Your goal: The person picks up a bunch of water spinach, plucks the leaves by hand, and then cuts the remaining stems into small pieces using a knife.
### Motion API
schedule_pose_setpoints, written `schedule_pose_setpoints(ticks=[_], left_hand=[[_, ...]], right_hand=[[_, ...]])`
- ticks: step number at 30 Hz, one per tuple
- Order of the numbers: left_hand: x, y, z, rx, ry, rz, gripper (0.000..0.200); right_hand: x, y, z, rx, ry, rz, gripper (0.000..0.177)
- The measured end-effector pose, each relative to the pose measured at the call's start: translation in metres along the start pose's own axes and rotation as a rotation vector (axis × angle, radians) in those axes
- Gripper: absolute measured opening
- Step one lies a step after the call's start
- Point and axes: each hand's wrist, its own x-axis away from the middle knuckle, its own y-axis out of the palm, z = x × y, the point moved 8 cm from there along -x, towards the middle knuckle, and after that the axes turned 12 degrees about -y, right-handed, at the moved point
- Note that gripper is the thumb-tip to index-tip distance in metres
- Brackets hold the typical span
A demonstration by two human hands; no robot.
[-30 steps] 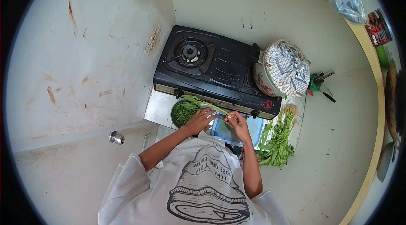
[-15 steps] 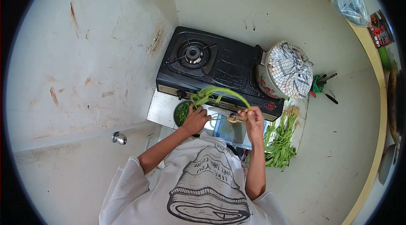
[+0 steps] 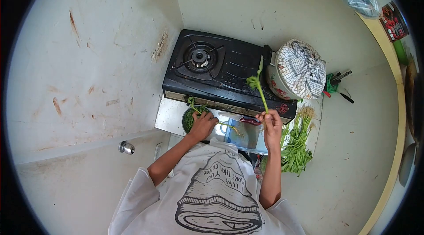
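Observation:
My left hand (image 3: pixel 203 125) is closed around a thin green vegetable stem (image 3: pixel 224 124) at the rim of a dark bowl (image 3: pixel 184 125). Pale roots (image 3: pixel 238 132) trail from that stem over a blue tray (image 3: pixel 260 149). Chopped greens (image 3: pixel 188 120) lie in the bowl. Held up in my right hand (image 3: pixel 271 125), between thumb and fingers, is a leafy green vegetable stalk (image 3: pixel 263 97) whose tip reaches over the stove. A knife with a dark red handle (image 3: pixel 250 121) rests at the tray's far edge.
A black two-burner stove (image 3: pixel 234 65) stands against the wall, with a cloth-covered pot (image 3: pixel 276 80) on its right side. Rooted greens (image 3: pixel 300 142) are piled on the right of the counter. Knives or utensils stand in a green holder (image 3: pixel 331 86). A door knob (image 3: pixel 126 147) sticks out at left.
The stalk that arched between my hands now points upward in my right hand alone. The knife handle has come into sight, and roots show beside my left hand.

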Motion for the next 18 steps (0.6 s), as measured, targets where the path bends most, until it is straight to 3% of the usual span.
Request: schedule_pose_setpoints(ticks=[3,6,9,12,15,18], left_hand=[[-0.003,0.001,0.003,0.051,-0.046,-0.091,0.023],[-0.007,-0.002,0.001,0.425,0.019,-0.079,0.03],[-0.003,-0.006,-0.008,0.385,-0.016,-0.055,0.036],[0.005,-0.003,-0.023,0.272,-0.171,-0.161,0.037],[0.012,-0.012,-0.022,0.268,-0.061,-0.073,0.036],[0.017,-0.01,-0.02,0.153,0.054,-0.113,0.031]], right_hand=[[0.008,0.006,0.004,0.096,0.055,-0.065,0.018],[0.015,0.013,0.007,0.211,0.093,-0.155,0.019],[0.024,0.015,0.018,0.201,0.134,-0.208,0.018],[0.031,0.013,0.037,0.179,0.184,-0.219,0.019],[0.036,0.019,0.053,0.164,0.204,-0.261,0.019],[0.034,0.032,0.064,0.142,0.217,-0.303,0.02]])
